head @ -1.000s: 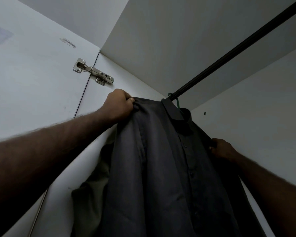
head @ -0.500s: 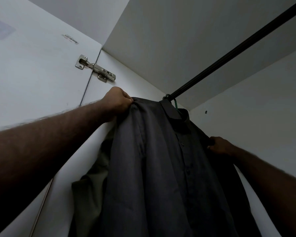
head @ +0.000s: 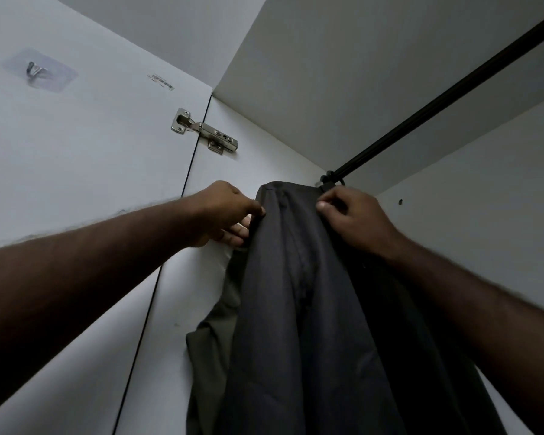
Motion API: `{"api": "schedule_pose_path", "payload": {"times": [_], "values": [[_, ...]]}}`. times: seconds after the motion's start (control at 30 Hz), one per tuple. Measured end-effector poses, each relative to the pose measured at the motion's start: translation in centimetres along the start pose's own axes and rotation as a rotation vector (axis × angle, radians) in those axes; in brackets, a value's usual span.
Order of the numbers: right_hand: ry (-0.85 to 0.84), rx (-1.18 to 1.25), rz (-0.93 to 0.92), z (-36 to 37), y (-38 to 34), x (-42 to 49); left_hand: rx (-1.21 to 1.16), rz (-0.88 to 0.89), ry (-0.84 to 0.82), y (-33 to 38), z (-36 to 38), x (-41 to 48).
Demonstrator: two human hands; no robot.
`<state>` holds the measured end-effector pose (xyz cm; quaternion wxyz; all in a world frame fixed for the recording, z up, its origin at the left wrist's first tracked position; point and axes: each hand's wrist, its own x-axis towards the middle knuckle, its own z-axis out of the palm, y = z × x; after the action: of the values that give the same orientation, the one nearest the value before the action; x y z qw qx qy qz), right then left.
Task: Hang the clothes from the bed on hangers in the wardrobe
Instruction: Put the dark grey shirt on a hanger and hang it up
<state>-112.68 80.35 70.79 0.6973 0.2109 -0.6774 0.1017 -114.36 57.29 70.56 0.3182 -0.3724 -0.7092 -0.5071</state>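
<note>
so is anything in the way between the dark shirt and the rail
Nothing visible. The dark shirt is already up at the end of the rail, left hand and right hand pinching its top. An olive garment hangs behind it, not between.

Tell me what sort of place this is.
Likely the inside of a wardrobe: a black rail runs under its top, a dark shirt hangs from it, and a metal hinge holds the door.

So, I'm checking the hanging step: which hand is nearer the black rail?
Right. The right hand pinches the dark shirt just under the rail; the left hand holds the shirt's edge farther left.
</note>
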Motion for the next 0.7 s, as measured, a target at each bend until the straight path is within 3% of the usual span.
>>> {"api": "schedule_pose_path", "payload": {"times": [0.1,0.27,0.47,0.6,0.7], "values": [[-0.087,0.006,-0.012,0.7,-2.2,-0.1,-0.006,0.053,0.093,-0.7,0.6,-1.1],[-0.148,0.021,-0.008,0.6,-4.0,-0.1,0.101,-0.076,-0.131,-1.3,1.3,-3.3],[-0.279,-0.128,-0.071,-0.3,-4.8,0.2,-0.143,-0.047,0.006,-1.5,-0.3,-4.0],[-0.501,-0.291,-0.098,0.2,-4.8,-0.5,-0.067,-0.067,0.15,-1.0,-2.3,-5.1],[-0.564,-0.311,-0.085,0.9,-5.1,-1.5,0.016,-0.087,0.146,0.6,-4.3,-6.6]]}}
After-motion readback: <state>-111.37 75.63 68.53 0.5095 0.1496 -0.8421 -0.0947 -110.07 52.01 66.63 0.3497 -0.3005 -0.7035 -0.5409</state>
